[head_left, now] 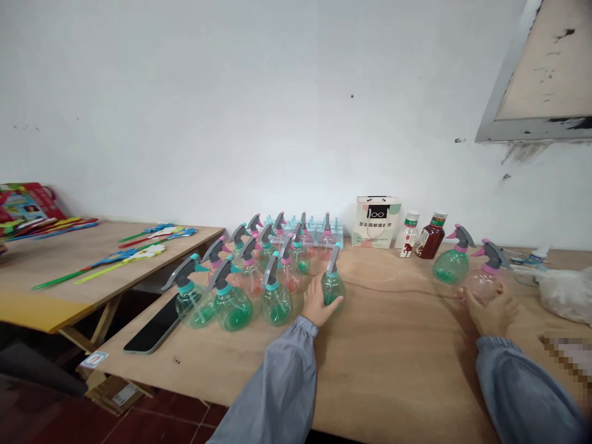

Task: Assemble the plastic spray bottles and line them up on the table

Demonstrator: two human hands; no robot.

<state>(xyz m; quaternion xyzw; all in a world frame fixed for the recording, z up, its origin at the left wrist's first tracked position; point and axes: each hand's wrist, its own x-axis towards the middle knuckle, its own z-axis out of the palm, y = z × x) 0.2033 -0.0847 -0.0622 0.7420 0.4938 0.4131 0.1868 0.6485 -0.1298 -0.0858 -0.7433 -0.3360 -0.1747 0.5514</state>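
My left hand [319, 302] is closed around the lower left side of a green spray bottle [333, 285], its thumb across the front. The bottle stands upright on the table, with a grey head and a turquoise collar. On the right, my right hand [493, 313] grips a clear pink spray bottle [490, 271] with a grey and pink head; some fingers are hidden behind it. Just left of that one stands another green spray bottle [451, 266]. Several more green and pink spray bottles, such as a front green one [232, 308], are grouped left of my left hand.
A dark phone [155, 330] lies at the table's left side. Along the wall are a pale blue rack [319, 231], a paper bag [375, 225], a white bottle [409, 237] and a brown bottle [431, 237]. A plastic bag [567, 295] lies far right. Colourful plastic sticks [118, 262] cover part of another table.
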